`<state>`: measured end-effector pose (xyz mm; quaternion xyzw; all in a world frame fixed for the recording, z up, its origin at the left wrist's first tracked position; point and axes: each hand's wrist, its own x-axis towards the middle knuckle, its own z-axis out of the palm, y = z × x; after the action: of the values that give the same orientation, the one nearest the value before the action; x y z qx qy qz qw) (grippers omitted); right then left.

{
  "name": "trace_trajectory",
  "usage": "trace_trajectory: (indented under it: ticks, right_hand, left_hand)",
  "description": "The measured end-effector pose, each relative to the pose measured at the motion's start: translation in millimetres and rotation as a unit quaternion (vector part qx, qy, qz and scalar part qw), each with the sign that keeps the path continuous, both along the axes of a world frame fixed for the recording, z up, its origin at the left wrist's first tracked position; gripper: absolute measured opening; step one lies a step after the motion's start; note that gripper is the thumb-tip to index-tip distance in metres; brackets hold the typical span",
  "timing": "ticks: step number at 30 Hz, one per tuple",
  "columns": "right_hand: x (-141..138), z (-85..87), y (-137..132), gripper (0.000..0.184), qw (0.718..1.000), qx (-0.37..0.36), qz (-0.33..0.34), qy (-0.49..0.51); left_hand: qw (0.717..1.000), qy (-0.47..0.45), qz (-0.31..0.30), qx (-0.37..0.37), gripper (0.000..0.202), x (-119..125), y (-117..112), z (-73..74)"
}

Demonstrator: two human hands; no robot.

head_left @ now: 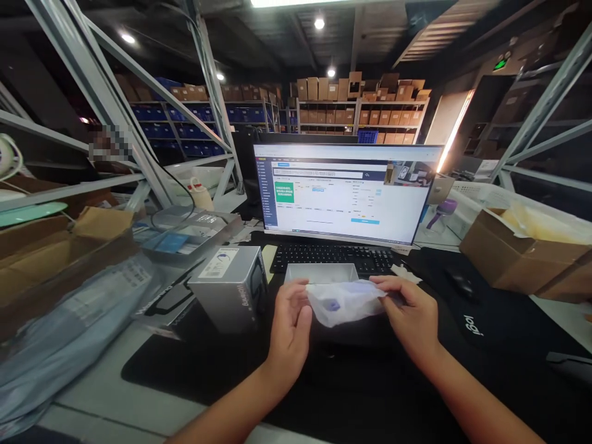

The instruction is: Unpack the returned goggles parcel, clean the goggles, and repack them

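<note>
A translucent white plastic bag (346, 302), with something purple-blue inside that I cannot make out, hangs between both hands over the black desk mat. My left hand (292, 317) has its curled fingers at the bag's left end, closed on its edge. At the opposite end, my right hand (411, 311) pinches the bag between thumb and fingers. Just behind the bag stands a light grey open box (319, 272), its lower part hidden by the bag. To the left of my left hand is a grey product box (231, 290) with a white label on top.
A monitor (342, 203) stands behind a black keyboard (333, 256). On the right are a mouse (459, 283) and a cardboard box (513, 256). More cartons, another product box (171, 305) and a grey plastic mailer bag (87, 327) crowd the left side. Metal shelf posts frame the desk.
</note>
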<state>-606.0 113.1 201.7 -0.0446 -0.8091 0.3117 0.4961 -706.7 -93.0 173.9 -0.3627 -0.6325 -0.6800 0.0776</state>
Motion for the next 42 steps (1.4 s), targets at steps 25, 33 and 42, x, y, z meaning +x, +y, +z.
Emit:
trace_trajectory:
  ticks: [25, 33, 42]
  right_hand:
    - [51.5, 35.2, -23.0, 0.027, 0.936, 0.332, 0.102, -0.058]
    - [31.8, 28.5, -9.0, 0.082, 0.962, 0.070, 0.069, -0.254]
    - [15.7, 35.2, 7.9, 0.043, 0.870, -0.308, 0.194, -0.333]
  left_hand:
    - [0.983, -0.174, -0.041, -0.043, 0.013, 24.8, -7.7, 1.2]
    - [0.900, -0.410, -0.121, 0.089, 0.032, 13.9, -8.8, 17.6]
    - [0.895, -0.412, -0.087, 0.148, 0.030, -15.9, -10.5, 17.0]
